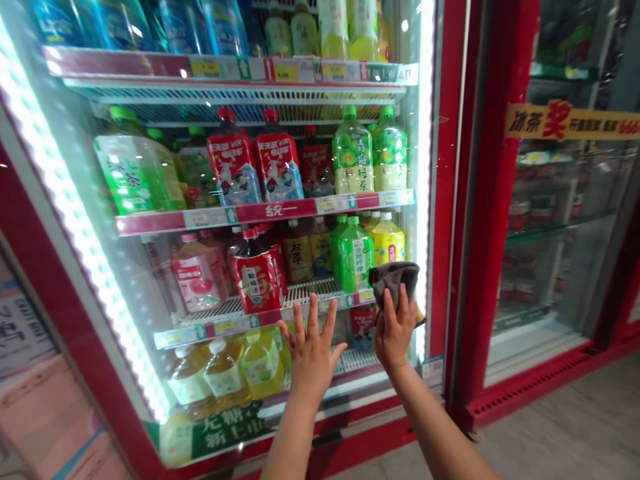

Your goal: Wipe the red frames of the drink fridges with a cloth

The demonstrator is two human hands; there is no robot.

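My right hand (397,327) holds a folded dark grey cloth (395,280) up at the right side of the lit drinks fridge (447,200). The cloth overlaps the yellow bottle (389,239) and sits close to a green bottle (356,250). To the left, my left hand (313,350) is raised with its fingers spread and nothing in it, in front of the shelf edge (225,327). Whether its palm touches the fridge's glass cannot be made out. A dark red bottle (255,277) stands on that shelf, left of my left hand.
Shelves above hold red-labelled bottles (233,160), green tea bottles (353,153) and blue bottles (120,23). Pale yellow bottles (260,363) stand at the bottom. A second red-framed fridge (513,220) is at the right, above grey floor (560,420). Pinkish boxes (55,413) lie at lower left.
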